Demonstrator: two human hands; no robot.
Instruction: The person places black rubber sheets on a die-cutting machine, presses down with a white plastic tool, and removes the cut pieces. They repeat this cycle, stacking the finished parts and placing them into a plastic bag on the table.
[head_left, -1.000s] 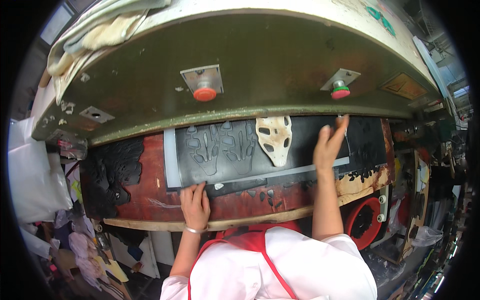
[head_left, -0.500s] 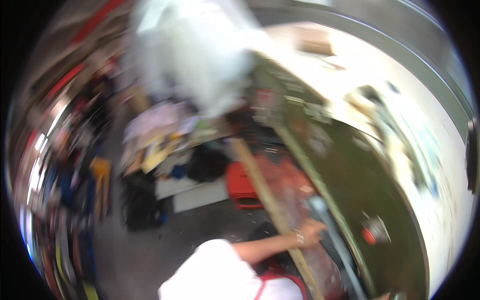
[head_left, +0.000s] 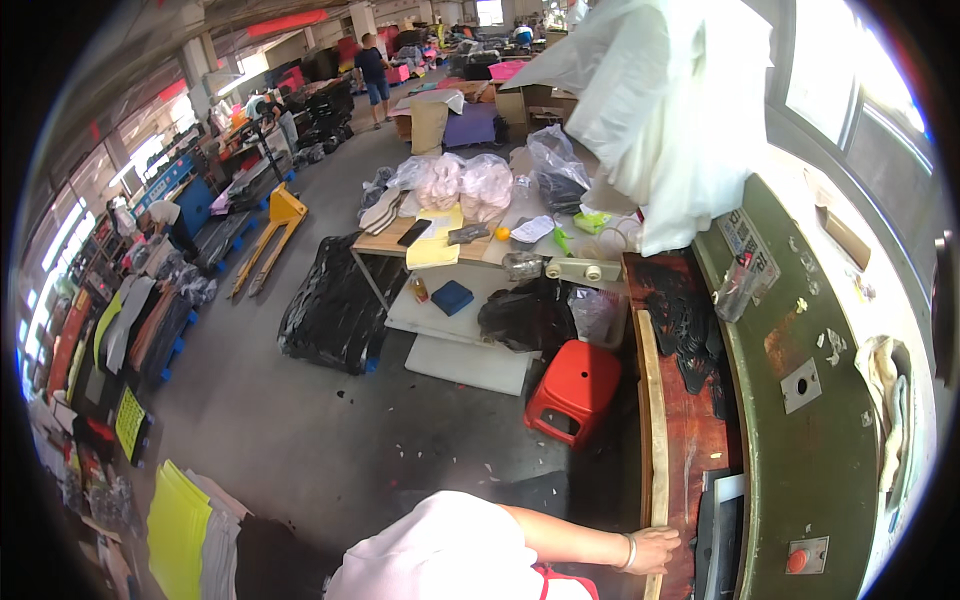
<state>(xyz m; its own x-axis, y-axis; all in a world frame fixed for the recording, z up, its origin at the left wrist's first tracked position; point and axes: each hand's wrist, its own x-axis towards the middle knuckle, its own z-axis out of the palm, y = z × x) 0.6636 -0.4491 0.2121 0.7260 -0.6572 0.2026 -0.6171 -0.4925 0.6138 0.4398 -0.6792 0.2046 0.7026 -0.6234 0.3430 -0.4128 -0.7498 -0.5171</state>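
My left hand (head_left: 655, 550) reaches in from the lower edge out of a white sleeve, with a light bracelet at the wrist. It lies over the pale wooden strip (head_left: 655, 450) along the near edge of a worn red-brown work surface (head_left: 695, 440). Its fingers appear stretched out, with nothing seen in them. Just beyond the fingers, a grey metal bar (head_left: 730, 520) and dark flat pieces lie beside the green machine panel (head_left: 800, 440). Black scraps (head_left: 685, 325) lie farther up that surface. My right hand is out of view.
A red plastic stool (head_left: 575, 390) stands left of the work surface. Beyond it is a table (head_left: 385, 240) bearing bagged items, a phone and papers. Black wrapped stacks (head_left: 340, 310) and a yellow pallet jack (head_left: 275, 235) stand on the floor. Another person (head_left: 373, 75) is far back.
The view has swung toward the room and steadied from a blur. My left hand now lies on the wooden strip, rather than beyond it near the grey bar.
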